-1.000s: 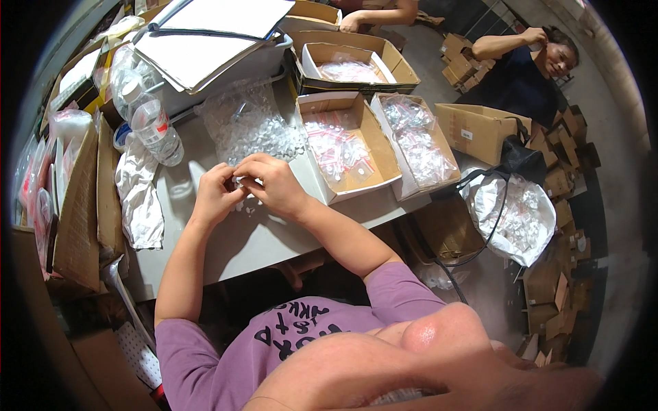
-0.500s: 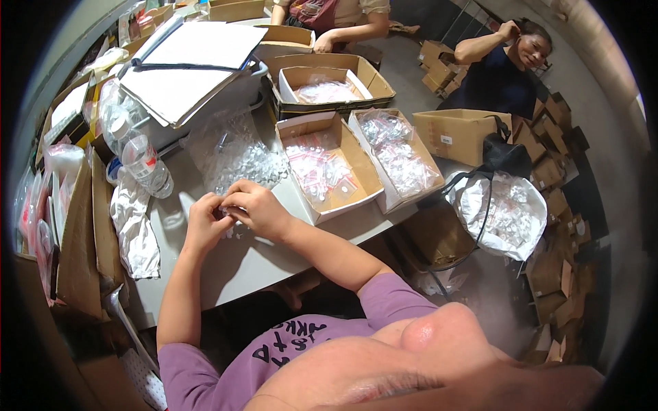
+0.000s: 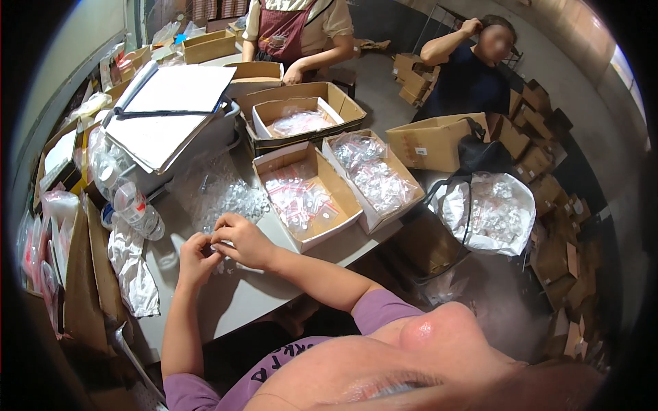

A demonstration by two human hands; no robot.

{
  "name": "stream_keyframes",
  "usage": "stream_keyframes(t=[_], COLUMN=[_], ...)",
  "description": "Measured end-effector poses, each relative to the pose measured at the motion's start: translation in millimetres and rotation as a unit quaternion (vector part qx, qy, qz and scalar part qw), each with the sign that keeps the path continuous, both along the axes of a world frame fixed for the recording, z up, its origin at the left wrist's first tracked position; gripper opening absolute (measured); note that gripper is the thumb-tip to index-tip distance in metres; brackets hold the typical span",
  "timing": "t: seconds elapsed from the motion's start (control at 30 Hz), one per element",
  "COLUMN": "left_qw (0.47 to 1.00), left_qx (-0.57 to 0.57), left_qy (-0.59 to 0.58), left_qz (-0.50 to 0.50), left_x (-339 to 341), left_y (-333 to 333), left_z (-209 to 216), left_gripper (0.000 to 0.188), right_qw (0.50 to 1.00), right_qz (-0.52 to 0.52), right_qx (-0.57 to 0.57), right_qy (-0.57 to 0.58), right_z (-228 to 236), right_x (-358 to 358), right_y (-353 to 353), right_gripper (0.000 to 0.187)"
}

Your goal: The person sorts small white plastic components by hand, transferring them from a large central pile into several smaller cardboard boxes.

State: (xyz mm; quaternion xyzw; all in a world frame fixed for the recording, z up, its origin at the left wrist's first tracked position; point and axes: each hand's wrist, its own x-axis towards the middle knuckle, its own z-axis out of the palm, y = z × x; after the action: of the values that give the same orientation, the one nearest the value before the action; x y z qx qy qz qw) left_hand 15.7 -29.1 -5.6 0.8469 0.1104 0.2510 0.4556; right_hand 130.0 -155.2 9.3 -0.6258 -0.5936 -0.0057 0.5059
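Observation:
My left hand [image 3: 195, 260] and my right hand [image 3: 243, 241] meet over the grey table [image 3: 250, 294], fingertips pinched together. Whatever sits between them is too small and covered to name. Small white pieces [image 3: 226, 266] lie on the table just under my fingers. Beyond my hands, a clear plastic bag [image 3: 194, 186] lies with a heap of small white parts [image 3: 241, 200] at its mouth. To the right of the heap stands an open cardboard box [image 3: 331, 211] holding small clear bags with red lines. A second open box [image 3: 404, 204], filled with similar bags, stands beside it.
A water bottle [image 3: 139, 212] and white cloth [image 3: 130, 270] lie left. Papers and a clipboard [image 3: 175, 89] top a grey bin. A larger box [image 3: 356, 116] stands behind. Right are a white sack [image 3: 449, 222] and carton [image 3: 425, 147]. Two people are at the far side.
The view has shifted, so the table and boxes sit lower and further left. My hands stay pinched together over the same spot. The far person at the table shows more fully.

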Motion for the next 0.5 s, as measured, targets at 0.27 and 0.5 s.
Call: stream_keyframes(t=[0.27, 0.5], left_qw=[0.999, 1.000], left_qx=[0.039, 0.018], left_qy=[0.006, 0.006], left_qz=[0.006, 0.017], left_x=[-0.2, -1.0], left_y=[2.4, 1.1], left_z=[-0.6, 0.7], left_gripper=[0.021, 0.022], right_qw=[0.999, 0.998], right_qz=[-0.037, -0.047], right_qx=[-0.031, -0.031], right_qy=[-0.024, -0.041], right_z=[-2.9, -4.7], right_x=[0.7, 1.4], right_y=[-1.2, -1.1], right_gripper=[0.010, 0.010])
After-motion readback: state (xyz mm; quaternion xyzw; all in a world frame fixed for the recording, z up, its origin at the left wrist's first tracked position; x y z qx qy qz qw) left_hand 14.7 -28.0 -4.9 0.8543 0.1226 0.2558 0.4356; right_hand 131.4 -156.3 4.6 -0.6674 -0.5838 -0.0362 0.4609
